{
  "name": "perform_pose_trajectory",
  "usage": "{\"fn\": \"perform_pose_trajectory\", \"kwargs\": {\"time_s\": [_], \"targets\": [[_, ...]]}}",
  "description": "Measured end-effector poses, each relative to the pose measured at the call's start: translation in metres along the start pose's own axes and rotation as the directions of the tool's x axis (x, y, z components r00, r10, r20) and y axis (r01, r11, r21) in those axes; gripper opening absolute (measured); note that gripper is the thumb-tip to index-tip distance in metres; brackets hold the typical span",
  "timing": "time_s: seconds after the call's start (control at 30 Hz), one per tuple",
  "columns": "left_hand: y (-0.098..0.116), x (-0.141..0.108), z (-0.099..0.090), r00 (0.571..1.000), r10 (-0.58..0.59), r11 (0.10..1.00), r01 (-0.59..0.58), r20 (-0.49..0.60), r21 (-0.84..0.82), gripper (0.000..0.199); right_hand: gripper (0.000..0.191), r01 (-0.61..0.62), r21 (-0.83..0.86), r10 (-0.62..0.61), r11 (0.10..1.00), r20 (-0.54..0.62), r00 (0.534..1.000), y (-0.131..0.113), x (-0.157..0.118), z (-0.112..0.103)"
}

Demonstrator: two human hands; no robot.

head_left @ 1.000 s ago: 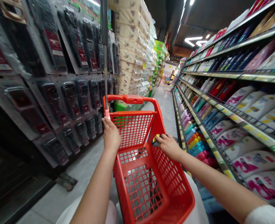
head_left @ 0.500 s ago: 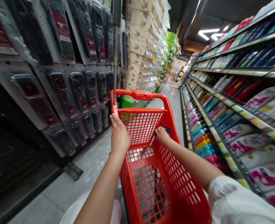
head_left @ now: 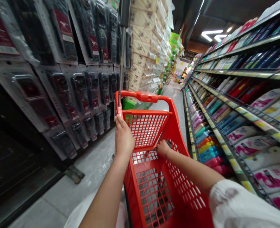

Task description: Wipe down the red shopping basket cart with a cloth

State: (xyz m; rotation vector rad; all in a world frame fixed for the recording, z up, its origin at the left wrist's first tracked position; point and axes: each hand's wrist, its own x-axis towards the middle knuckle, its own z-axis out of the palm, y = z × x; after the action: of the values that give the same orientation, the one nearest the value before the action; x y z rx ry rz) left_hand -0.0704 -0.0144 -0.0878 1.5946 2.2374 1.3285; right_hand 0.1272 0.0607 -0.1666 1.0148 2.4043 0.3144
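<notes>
The left hand's point(head_left: 125, 139) fingers lie together against the edge of the basket point(head_left: 178, 126), grip unclear; a pole point(head_left: 122, 60) rises just beyond them. The right hand's point(head_left: 163, 148) fingers, over the basket's interior, clamp a dark item point(head_left: 169, 143) that pokes out beside them.

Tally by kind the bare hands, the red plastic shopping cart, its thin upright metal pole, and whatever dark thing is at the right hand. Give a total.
Bare hands (left hand, right hand): 2
Red plastic shopping cart: 1
Thin grey metal pole: 1
Mostly hidden dark object: 1
Total: 5
</notes>
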Motion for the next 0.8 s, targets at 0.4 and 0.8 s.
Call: {"fn": "perform_pose_trajectory", "kwargs": {"time_s": [0.4, 0.8], "targets": [[0.005, 0.003, -0.005, 0.999, -0.016, 1.0, 0.017, 0.028, -0.01, 0.091, 0.008, 0.163, -0.16, -0.159, 0.974, 0.042, 0.986, -0.028, -0.16, -0.011], [-0.003, 0.002, -0.001, 1.0, -0.011, 0.995, 0.011, -0.001, -0.098, 0.096, 0.033, -0.101, -0.166, 0.088, 0.981, -0.084, 0.993, 0.022, -0.079, -0.045]]}}
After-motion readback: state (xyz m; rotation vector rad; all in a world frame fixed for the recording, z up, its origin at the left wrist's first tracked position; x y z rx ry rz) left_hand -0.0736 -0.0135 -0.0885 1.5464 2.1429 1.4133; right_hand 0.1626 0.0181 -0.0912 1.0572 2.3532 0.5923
